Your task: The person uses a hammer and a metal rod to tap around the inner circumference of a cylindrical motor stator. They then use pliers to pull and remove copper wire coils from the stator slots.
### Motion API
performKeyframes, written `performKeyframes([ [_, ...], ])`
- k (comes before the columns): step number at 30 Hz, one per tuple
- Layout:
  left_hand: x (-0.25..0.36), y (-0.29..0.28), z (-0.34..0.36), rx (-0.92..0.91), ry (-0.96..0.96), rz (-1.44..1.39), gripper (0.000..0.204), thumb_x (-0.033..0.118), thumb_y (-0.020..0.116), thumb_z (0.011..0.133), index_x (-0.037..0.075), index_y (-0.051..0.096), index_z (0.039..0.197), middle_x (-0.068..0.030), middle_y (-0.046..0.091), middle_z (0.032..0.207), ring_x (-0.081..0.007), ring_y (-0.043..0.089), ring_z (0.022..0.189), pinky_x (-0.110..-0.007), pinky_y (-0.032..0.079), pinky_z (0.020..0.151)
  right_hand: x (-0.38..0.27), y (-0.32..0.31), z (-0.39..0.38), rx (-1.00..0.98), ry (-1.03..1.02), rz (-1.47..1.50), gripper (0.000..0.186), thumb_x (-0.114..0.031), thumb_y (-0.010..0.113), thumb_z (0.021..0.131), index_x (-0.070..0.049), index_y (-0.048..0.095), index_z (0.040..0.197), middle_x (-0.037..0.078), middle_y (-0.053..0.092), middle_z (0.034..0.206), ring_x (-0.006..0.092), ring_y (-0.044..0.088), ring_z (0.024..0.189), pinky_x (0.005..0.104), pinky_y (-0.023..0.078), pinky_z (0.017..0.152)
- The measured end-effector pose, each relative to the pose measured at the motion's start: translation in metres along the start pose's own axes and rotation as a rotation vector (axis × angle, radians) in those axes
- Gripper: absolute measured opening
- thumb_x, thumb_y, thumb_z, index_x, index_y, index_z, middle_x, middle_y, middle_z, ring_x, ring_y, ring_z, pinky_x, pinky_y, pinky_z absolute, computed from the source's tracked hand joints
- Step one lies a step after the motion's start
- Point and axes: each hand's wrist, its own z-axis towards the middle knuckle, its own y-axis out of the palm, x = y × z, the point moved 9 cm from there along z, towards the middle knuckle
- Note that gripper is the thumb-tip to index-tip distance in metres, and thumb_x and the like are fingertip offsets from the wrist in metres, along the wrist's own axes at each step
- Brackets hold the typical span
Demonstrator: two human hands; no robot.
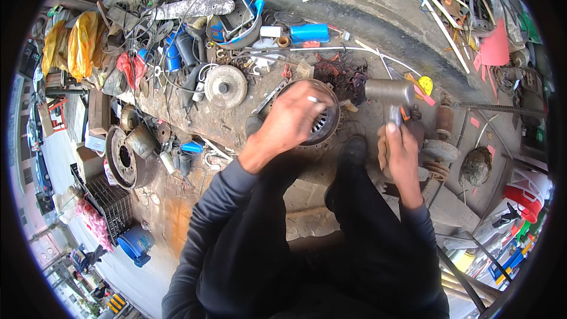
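My right hand (401, 156) is wrapped round the handle of a hammer. The hammer's thick, cylindrical metal head (390, 91) is raised to the right of a round metal part. That part (321, 125) has a dark rim and a slotted, vented centre, and rests on the ground between my feet. Over its left side, my left hand (289, 118) is closed with the fingers curled together. A small pale spot shows at those fingers; what they hold, if anything, is hidden. The hand also covers much of the round part.
A pale metal disc (225, 87) with a central hub lies to the left. Beyond are a blue cylinder (309, 33) and a tub (236, 23) of scrap. A yellow tape measure (424, 85) sits far right. My black shoe (353, 152) stands close to the round part.
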Motion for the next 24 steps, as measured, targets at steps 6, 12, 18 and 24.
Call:
performKeyframes([
  [6,-0.063,-0.086,-0.029,0.473,-0.405,-0.054,0.031,0.028,0.060,0.115,0.000,0.072,0.109,-0.0051,0.074,0.094,-0.0120,0.068,0.084,-0.029,0.055,0.078,0.084,-0.008,0.084,0.034,0.404,0.460,0.021,-0.029,0.072,0.106,-0.012,0.061,0.101,-0.001,0.057,0.072,0.0130,0.052,0.050,0.0335,0.044,0.045],
  [12,-0.206,-0.108,-0.051,0.394,-0.770,0.191,0.037,0.032,0.066,0.110,-0.002,0.068,0.096,-0.0156,0.068,0.072,-0.0222,0.066,0.067,-0.039,0.052,0.065,0.136,-0.024,0.152,0.076,0.492,0.629,0.015,-0.019,0.070,0.106,-0.015,0.058,0.098,-0.002,0.056,0.073,0.0117,0.051,0.053,0.0326,0.042,0.047],
  [18,-0.278,-0.101,-0.058,0.152,-0.748,0.542,0.035,0.034,0.069,0.103,0.000,0.073,0.105,-0.0290,0.075,0.095,-0.0488,0.072,0.094,-0.055,0.056,0.086,0.165,-0.056,0.163,0.141,0.302,0.024,0.019,-0.022,0.073,0.101,-0.004,0.067,0.100,0.009,0.069,0.080,0.0284,0.068,0.063,0.0445,0.056,0.058],
  [24,-0.276,-0.103,-0.063,0.246,-0.648,0.575,0.030,0.027,0.074,0.100,-0.002,0.075,0.108,-0.0282,0.077,0.102,-0.0466,0.075,0.096,-0.054,0.058,0.086,0.074,-0.039,0.121,0.500,-0.320,-0.841,0.055,-0.024,0.072,0.099,0.012,0.057,0.139,0.036,0.059,0.137,0.0535,0.056,0.129,0.0538,0.047,0.112],
])
